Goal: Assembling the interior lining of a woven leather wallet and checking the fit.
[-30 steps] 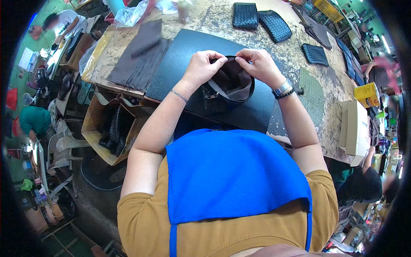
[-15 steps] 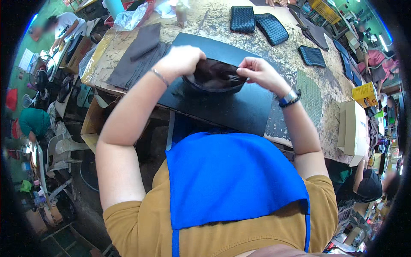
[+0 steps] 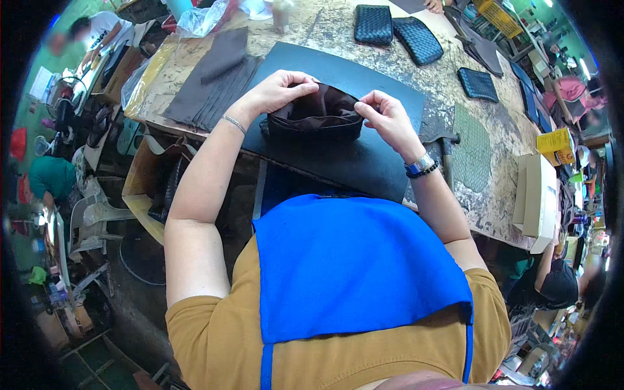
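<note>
A dark pouch [image 3: 315,129] with a brown lining is held over a black board [image 3: 344,166], its mouth spread wide toward me. My left hand [image 3: 281,92] pinches the rim at its upper left, thumb and fingers closed on the edge. On the opposite side, my right hand [image 3: 389,118] grips the rim's right corner between thumb and fingertips. The lining's folds show inside; the pouch's underside is hidden. A hammer [image 3: 446,148] lies just right of my right wrist.
Beyond the board lie woven black pouches [image 3: 374,26]. Dark brown sheets [image 3: 218,81] are stacked at the left, and a green textured piece [image 3: 473,146] lies right. An open carton [image 3: 536,201] stands at the table's right edge. Other people work around the room.
The pouch has tipped so its lined inside shows more fully. My right hand has moved left and slightly down, and the hammer beside the wrist has come into sight.
</note>
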Demonstrator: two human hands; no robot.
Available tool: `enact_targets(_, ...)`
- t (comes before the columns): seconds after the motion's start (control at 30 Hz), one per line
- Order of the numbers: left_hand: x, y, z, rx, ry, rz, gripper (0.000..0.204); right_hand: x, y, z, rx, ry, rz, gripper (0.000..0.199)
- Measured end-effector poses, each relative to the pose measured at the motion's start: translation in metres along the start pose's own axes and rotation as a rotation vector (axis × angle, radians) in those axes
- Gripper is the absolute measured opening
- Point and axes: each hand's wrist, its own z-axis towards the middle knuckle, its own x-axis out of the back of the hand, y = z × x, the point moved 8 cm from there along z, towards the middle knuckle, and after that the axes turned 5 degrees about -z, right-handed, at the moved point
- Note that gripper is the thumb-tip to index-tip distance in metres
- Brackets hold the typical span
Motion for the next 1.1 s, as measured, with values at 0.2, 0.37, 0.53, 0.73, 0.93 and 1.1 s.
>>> enact_targets(0.2, 0.003, 0.001, -0.009, -0.055, 0.081, -0.015, 0.024, 0.006, 0.001, 0.003, 0.039, 0.011, 0.051, 0.020)
enact_targets(0.37, 0.003, -0.005, -0.016, 0.042, 0.179, -0.070, 0.021, 0.004, 0.009, 0.010, -0.013, -0.093, -0.014, 0.017)
enact_targets(0.53, 0.002, -0.004, -0.018, 0.025, 0.241, -0.116, 0.020, 0.006, -0.014, 0.004, -0.034, -0.068, -0.147, 0.017)
enact_targets(0.73, 0.003, -0.009, -0.018, 0.082, 0.244, -0.110, 0.018, 0.010, -0.015, 0.008, 0.028, -0.062, -0.229, 0.024)
enact_targets(0.93, 0.001, -0.007, -0.018, 0.060, 0.249, -0.083, 0.016, 0.007, -0.033, 0.007, 0.077, -0.063, -0.412, 0.020)
enact_targets(1.1, -0.001, -0.001, -0.021, 0.055, 0.256, -0.100, 0.016, 0.008, -0.034, 0.010, 0.090, -0.100, -0.477, 0.019)
